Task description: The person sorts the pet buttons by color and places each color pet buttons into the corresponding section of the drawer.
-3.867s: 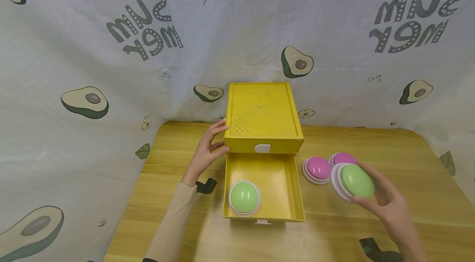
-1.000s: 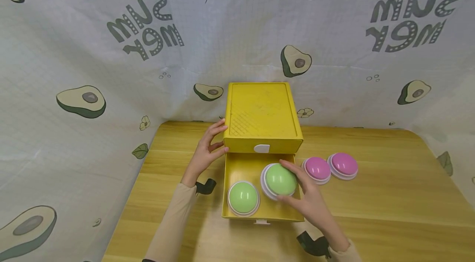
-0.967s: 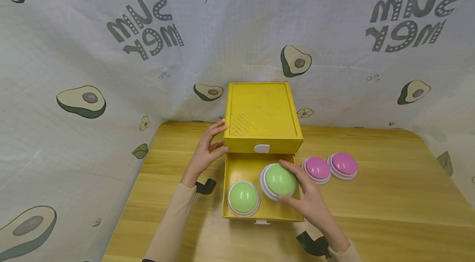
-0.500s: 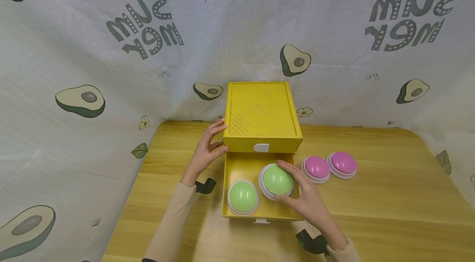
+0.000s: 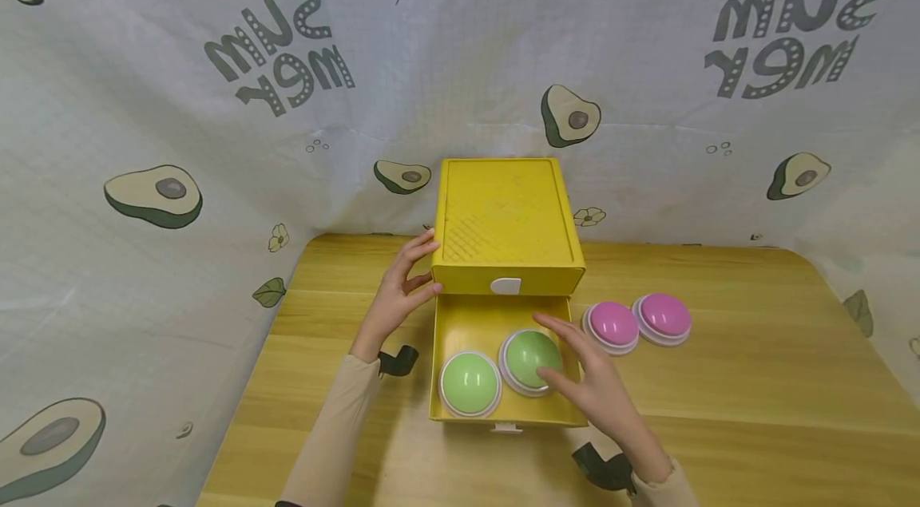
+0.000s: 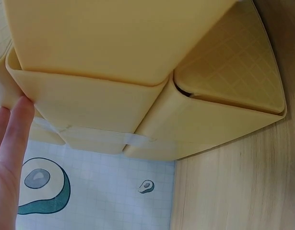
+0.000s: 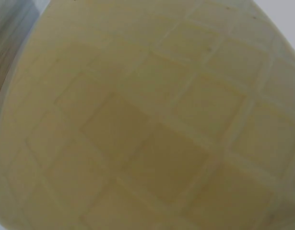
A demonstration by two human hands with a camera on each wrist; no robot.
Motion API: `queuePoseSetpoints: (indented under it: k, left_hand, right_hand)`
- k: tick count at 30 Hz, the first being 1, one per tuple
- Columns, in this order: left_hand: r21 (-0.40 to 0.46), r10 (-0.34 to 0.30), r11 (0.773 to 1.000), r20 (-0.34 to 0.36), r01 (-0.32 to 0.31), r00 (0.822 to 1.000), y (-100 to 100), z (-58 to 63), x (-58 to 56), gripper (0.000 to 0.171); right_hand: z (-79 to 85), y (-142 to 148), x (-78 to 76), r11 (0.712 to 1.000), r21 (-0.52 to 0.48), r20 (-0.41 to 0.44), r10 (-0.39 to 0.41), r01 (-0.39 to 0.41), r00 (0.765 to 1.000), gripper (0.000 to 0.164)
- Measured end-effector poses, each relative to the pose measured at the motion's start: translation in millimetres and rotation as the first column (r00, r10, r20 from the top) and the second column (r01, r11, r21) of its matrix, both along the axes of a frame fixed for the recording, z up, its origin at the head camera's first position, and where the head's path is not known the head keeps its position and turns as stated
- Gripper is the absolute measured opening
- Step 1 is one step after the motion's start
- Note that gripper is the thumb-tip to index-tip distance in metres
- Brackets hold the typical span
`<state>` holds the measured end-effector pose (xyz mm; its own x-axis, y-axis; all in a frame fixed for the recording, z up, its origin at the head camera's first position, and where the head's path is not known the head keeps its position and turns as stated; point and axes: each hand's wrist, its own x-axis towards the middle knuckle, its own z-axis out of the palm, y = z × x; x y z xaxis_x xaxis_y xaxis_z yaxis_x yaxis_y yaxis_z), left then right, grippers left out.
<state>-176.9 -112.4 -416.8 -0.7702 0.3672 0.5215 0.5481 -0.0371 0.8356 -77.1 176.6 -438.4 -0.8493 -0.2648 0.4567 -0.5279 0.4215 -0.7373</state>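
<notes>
Two round green domed buttons with white bases lie in the pulled-out lower drawer (image 5: 474,315) of a yellow drawer box (image 5: 506,211). One is the left green button (image 5: 470,384) at the drawer's front left corner. My right hand (image 5: 604,391) hovers at the right green button (image 5: 530,357), fingers spread, thumb tip over its dome and index finger apart from it. My left hand (image 5: 395,295) rests its fingertips on the box's left side; in the left wrist view, straight fingers (image 6: 17,127) touch the yellow wall. The right wrist view shows no hand.
Two pink domed buttons stand on the wooden table right of the drawer: a nearer pink button (image 5: 613,325) and a farther pink button (image 5: 664,317). Behind the box hangs a white avocado-print cloth (image 5: 460,68). The upper drawer with its white tab (image 5: 506,286) is closed.
My right hand brought the second green button from the right into the drawer, set it down beside the first, and loosened its fingers from it. The left hand stayed at the box.
</notes>
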Motion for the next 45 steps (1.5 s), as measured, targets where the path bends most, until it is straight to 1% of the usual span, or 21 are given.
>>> queuePoseSetpoints:
  k: [9,13,20,28,31,33,37,40,42,45]
  left_hand:
    - [-0.005,-0.002,1.000,-0.008,0.001,1.000,-0.3,-0.8,-0.6,0.055]
    - [-0.006,0.001,1.000,-0.014,-0.001,1.000,-0.3,0.4,0.2,0.055]
    - [-0.021,0.018,1.000,-0.035,-0.018,0.999,-0.1,3.4,1.6,0.054]
    - [-0.047,0.036,0.998,-0.064,-0.039,0.997,0.4,8.5,2.5,0.053]
    - [-0.057,0.042,0.997,-0.058,-0.046,0.997,0.2,10.7,3.2,0.051]
    - [-0.063,0.046,0.997,-0.049,-0.049,0.998,0.0,11.8,3.5,0.051]
    - [-0.075,0.046,0.996,-0.043,-0.049,0.998,0.1,14.2,4.4,0.051]
    - [-0.083,0.042,0.996,-0.051,-0.046,0.998,0.3,16.1,4.9,0.051]
    - [-0.085,0.037,0.995,-0.053,-0.042,0.998,0.3,17.2,5.1,0.051]
    - [-0.088,0.034,0.995,-0.054,-0.039,0.998,0.0,18.3,4.8,0.051]
  right_hand:
    - [4.4,0.6,1.9,0.994,-0.099,-0.021,0.039,-0.040,0.999,0.064]
    - [9.4,0.8,5.6,0.991,-0.124,-0.004,0.054,-0.054,0.999,0.062]
    - [14.6,5.4,13.1,0.992,-0.115,0.051,0.066,-0.060,0.997,0.058]
    - [22.2,7.3,24.0,0.982,-0.166,0.055,0.094,-0.084,0.994,0.059]
    - [25.0,7.7,28.2,0.980,-0.175,0.062,0.102,-0.090,0.993,0.059]
    - [26.7,8.2,31.4,0.978,-0.177,0.074,0.126,-0.111,0.989,0.059]
    - [27.8,8.6,40.1,0.963,-0.198,0.101,0.206,-0.183,0.973,0.057]
    - [25.6,7.6,48.8,0.938,-0.235,0.111,0.288,-0.256,0.951,0.056]
    - [22.6,6.6,54.7,0.916,-0.252,0.116,0.348,-0.311,0.930,0.056]
    - [13.5,5.0,61.6,0.875,-0.281,0.116,0.440,-0.395,0.891,0.056]
